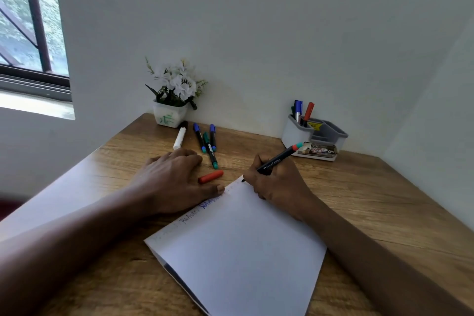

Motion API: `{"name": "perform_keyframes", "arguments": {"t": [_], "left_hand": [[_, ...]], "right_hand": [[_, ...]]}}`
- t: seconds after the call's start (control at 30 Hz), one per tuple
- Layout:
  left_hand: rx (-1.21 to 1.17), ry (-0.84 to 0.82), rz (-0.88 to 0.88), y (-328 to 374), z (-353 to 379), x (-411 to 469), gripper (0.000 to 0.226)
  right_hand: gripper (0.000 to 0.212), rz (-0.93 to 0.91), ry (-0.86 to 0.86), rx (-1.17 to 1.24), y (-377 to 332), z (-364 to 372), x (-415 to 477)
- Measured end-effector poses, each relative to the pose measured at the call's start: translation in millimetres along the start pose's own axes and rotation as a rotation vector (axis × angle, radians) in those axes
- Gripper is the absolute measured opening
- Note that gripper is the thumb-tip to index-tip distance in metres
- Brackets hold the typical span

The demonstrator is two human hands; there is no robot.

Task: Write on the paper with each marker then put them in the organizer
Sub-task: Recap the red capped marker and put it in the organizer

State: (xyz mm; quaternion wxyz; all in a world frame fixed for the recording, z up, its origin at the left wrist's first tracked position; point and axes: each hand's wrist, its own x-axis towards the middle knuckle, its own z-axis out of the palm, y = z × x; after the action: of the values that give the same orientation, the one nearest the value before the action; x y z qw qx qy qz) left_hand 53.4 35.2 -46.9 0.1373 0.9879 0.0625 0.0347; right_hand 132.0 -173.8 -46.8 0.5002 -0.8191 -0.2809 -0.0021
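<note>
- A black marker (275, 160) is gripped by the right hand (275, 185), fingers curled round the barrel. Its tip is set on the far corner of the white paper (238, 251).
- The left hand (171, 177) is laid flat on the table (359, 200), fingers relaxed, nothing held. Its thumb is pressed on the paper's edge, beside blue writing.
- A red cap (210, 176) is noted on the table just beside the left hand.
- A white marker (180, 136), two blue-capped markers (198, 136) and a green marker (210, 151) are laid near the flower pot (169, 115).
- The grey organizer (295, 133) is placed back right by the wall. A blue marker (298, 108) and a red marker (309, 109) are stood in it.
</note>
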Motion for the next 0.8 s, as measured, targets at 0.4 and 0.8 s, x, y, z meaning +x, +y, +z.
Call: {"name": "perform_keyframes", "arguments": {"t": [0.4,0.8], "left_hand": [[-0.018,0.007,0.011,-1.2,0.0,1.6,0.094],[-0.010,0.027,0.002,0.0,1.3,2.1,0.090]], "right_hand": [[0.020,0.054,0.015,0.007,-6.3,1.3,-3.5],[0.014,0.151,0.141,0.085,-2.1,2.9,-0.7]]}}
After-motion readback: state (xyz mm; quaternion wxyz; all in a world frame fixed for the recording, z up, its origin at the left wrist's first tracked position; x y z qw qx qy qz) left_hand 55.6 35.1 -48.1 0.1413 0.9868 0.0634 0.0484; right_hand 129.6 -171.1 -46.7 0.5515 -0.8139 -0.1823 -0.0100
